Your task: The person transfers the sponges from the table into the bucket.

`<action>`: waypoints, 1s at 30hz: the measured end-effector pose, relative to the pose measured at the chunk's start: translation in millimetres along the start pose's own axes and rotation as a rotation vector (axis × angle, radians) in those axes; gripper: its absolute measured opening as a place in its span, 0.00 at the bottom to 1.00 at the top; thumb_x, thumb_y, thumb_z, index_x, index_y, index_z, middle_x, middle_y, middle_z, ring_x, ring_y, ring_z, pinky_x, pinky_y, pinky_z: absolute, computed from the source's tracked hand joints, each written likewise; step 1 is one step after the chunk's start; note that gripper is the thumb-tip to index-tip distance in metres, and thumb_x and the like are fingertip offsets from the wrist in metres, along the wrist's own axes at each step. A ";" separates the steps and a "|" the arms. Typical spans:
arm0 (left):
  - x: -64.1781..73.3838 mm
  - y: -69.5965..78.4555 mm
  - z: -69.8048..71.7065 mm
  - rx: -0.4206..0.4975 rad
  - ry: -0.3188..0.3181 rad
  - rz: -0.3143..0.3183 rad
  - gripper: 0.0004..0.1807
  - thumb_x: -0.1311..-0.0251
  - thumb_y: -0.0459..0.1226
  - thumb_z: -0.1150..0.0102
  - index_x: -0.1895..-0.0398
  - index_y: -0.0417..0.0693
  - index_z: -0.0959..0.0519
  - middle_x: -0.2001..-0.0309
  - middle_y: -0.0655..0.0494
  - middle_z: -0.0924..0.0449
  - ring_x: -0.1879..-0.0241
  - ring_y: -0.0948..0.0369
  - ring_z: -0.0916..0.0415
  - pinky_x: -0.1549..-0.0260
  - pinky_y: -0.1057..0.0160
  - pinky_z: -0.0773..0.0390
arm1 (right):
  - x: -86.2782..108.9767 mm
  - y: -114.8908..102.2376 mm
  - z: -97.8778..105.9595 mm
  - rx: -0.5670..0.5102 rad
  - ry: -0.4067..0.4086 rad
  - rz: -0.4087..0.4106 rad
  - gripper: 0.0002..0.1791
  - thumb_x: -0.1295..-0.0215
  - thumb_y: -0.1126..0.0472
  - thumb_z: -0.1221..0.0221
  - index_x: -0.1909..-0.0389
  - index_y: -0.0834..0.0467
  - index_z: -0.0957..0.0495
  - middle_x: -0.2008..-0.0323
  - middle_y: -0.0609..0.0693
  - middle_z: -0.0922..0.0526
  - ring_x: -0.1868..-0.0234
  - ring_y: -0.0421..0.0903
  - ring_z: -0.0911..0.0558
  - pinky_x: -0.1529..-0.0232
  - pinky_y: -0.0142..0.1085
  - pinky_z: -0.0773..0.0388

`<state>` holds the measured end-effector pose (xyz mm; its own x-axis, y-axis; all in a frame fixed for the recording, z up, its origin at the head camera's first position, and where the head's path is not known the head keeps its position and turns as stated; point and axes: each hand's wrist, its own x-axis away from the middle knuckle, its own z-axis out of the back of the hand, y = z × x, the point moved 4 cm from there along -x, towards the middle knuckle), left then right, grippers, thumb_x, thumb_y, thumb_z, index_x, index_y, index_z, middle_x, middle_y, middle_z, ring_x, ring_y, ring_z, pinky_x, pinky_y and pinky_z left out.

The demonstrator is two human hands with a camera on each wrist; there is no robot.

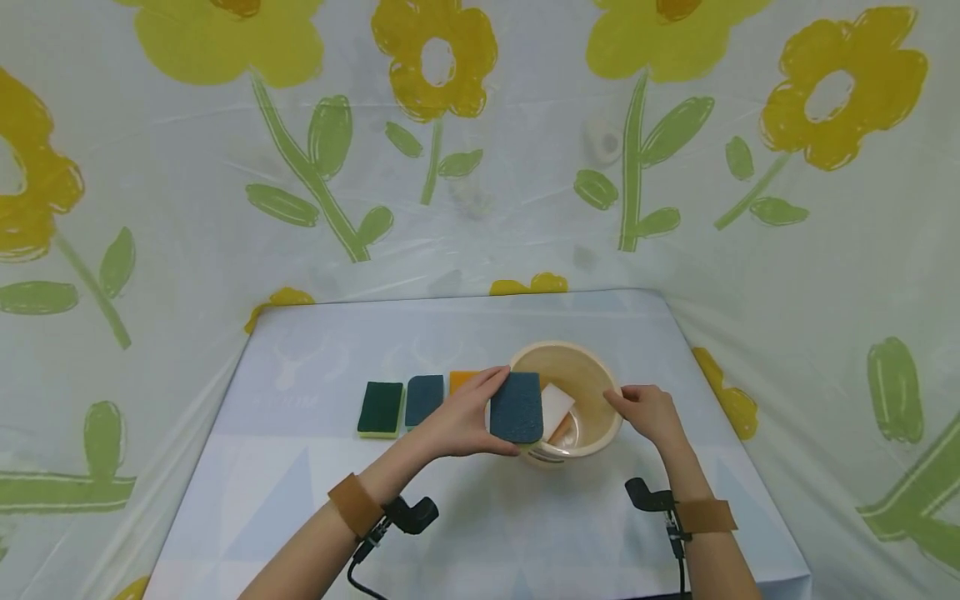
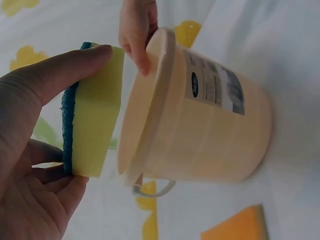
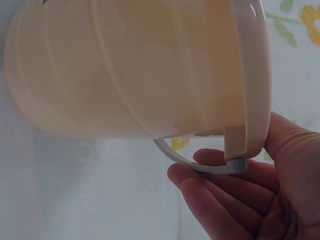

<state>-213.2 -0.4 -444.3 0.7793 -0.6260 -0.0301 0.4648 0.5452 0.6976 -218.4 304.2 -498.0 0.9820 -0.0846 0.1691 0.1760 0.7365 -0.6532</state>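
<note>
Gripping a sponge (image 1: 516,407), left hand (image 1: 461,421); right hand (image 1: 651,412) steadies bucket (image 1: 600,433); wrist view reveals label (image 2: 215,82).

Sponge (image 1: 517,407): blue scouring face over pale yellow foam, rectangular, gripped in the left hand (image 1: 461,421) above the bucket's near-left rim. Bucket (image 1: 600,379): cream plastic, round, upright on the table, right hand (image 1: 649,412) at its right rim.
</note>
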 end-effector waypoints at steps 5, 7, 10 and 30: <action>-12.6 3.4 -5.4 -0.040 -0.009 -0.023 0.62 0.60 0.53 0.22 0.25 0.38 0.46 0.26 0.46 0.46 0.34 0.51 0.37 0.40 0.51 0.29 | -0.1 0.9 -0.5 -0.006 -0.004 -0.014 0.27 0.31 0.46 0.43 0.50 0.67 0.19 0.65 0.55 0.14 0.59 0.52 0.20 0.57 0.51 0.22; -16.8 4.7 -7.6 -0.042 -0.016 -0.026 0.62 0.59 0.53 0.23 0.25 0.38 0.46 0.26 0.45 0.46 0.34 0.50 0.37 0.40 0.52 0.29 | -0.2 1.5 -1.1 -0.007 -0.009 -0.020 0.27 0.31 0.46 0.43 0.49 0.67 0.19 0.64 0.55 0.14 0.58 0.52 0.19 0.57 0.52 0.22; -23.7 6.5 -11.3 -0.042 -0.031 -0.022 0.61 0.58 0.53 0.23 0.25 0.38 0.47 0.26 0.43 0.47 0.34 0.50 0.37 0.40 0.52 0.30 | -0.3 1.5 -1.3 -0.004 -0.011 -0.016 0.28 0.31 0.45 0.43 0.49 0.68 0.20 0.64 0.56 0.14 0.58 0.54 0.19 0.57 0.53 0.22; -64.5 -2.7 -45.7 -0.120 -0.072 0.056 0.61 0.57 0.57 0.25 0.24 0.42 0.48 0.25 0.48 0.47 0.34 0.53 0.36 0.38 0.55 0.31 | 0.7 2.8 -2.7 -0.005 0.000 -0.031 0.29 0.31 0.44 0.43 0.48 0.68 0.20 0.62 0.57 0.14 0.55 0.55 0.19 0.54 0.54 0.22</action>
<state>-245.5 64.0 -477.0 0.7750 -0.6290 0.0610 0.4718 0.6401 0.6064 -217.0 304.4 -501.7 0.9761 -0.1074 0.1889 0.2064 0.7299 -0.6516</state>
